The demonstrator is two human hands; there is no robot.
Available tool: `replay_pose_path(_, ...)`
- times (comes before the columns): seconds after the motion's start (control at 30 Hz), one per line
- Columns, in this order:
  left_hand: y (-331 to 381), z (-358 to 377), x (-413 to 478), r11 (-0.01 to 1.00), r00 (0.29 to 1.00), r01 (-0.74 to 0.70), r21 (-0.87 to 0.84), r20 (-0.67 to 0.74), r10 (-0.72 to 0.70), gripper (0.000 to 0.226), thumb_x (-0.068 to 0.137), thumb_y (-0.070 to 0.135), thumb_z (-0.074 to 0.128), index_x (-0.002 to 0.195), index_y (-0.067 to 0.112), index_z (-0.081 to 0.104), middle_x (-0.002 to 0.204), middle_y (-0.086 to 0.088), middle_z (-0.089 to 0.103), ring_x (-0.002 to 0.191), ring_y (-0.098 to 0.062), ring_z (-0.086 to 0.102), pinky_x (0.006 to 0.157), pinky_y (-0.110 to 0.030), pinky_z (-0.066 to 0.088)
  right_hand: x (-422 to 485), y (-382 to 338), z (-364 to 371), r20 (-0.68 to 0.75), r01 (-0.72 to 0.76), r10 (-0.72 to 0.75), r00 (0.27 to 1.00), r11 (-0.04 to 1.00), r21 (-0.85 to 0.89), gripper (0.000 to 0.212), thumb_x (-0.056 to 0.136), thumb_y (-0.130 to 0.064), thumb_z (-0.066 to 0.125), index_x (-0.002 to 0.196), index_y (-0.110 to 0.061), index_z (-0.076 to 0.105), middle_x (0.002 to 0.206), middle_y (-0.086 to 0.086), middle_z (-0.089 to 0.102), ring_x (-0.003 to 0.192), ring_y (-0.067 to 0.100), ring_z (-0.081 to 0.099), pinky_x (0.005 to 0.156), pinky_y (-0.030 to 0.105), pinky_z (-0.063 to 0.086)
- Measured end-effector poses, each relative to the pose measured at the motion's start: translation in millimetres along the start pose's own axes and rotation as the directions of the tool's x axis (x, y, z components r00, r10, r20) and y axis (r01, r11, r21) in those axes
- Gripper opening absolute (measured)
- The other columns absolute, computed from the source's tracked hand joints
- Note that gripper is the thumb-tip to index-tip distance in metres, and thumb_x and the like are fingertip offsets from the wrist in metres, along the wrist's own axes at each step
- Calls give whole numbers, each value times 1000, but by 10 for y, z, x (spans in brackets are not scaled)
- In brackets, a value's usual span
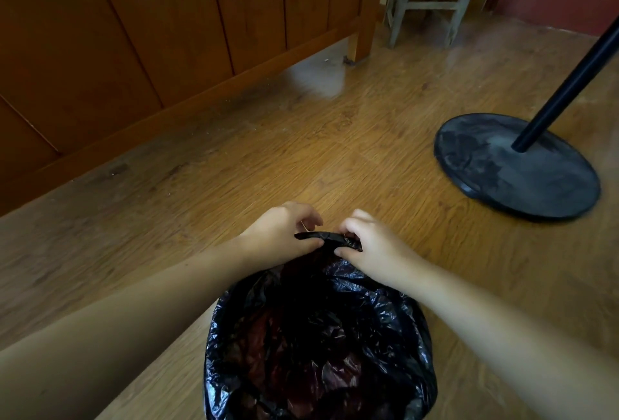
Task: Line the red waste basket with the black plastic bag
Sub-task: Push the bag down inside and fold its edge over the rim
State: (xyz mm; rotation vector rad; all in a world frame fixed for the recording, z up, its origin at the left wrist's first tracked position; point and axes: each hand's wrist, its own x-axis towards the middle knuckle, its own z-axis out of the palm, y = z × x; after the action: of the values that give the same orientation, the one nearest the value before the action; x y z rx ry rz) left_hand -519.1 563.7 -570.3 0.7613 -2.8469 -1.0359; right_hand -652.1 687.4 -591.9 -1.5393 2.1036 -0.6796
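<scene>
The black bag (318,336) hides the basket, its near edge cropped; left hand (284,232) and right hand (368,245) pinch its twisted rim.

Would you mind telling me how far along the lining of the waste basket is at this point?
Mostly done: the black plastic bag is already spread inside the basket and folded over its rim, red showing through the plastic. In hand: the left hand and right hand pinch a twisted bunch of slack at the far edge. Left: securing that slack and letting go.
</scene>
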Motion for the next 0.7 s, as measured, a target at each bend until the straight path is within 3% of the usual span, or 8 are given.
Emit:
replay_pose_path(0.17,41,62,56,999,998,-1,48,64,-2,15,83,21,62,97,18,61,91,5,56,83,-11,51,69,-20,37,13,1,-13,14,-11,11,1000,1000,-6,18,82,-24,63,87,-26,45,87,-14,41,80,8,48,60,18,36)
replay_pose_path(0.3,-5,-21,44,995,994,92,42,58,-95,8,84,26,61,88,20,56,85,2,58,76,-14,53,65,-26,40,-4,84,-64,19,-48,48,999,998,-31,19,83,-26,63,95,-23,49,95,-16,44,89,8,48,70,22,37)
replay_pose_path(0.47,-125,-148,23,975,971,209,81,100,-217,14,88,30,56,92,18,50,87,-2,54,76,-19,49,64,-28,37,-3,199,-148,-6,-120,120,993,993,-19,24,83,-29,62,104,-21,52,102,-14,45,94,7,46,74,23,35)
replay_pose_path(0.6,-208,-235,6,904,874,380,195,244,-420,24,90,30,54,105,12,49,96,-5,51,85,-23,49,70,-32,41,11,246,-146,-19,-151,151,988,989,-1,24,83,-28,63,104,-22,52,104,-12,46,97,8,47,73,21,35)
replay_pose_path(0.7,-258,-296,-21,842,777,540,-8,390,-495,10,89,21,56,94,14,50,89,-6,54,79,-23,55,66,-34,52,4,267,-147,-42,-155,156,987,988,17,30,81,-28,65,109,-23,52,106,-14,44,97,4,44,79,19,35)
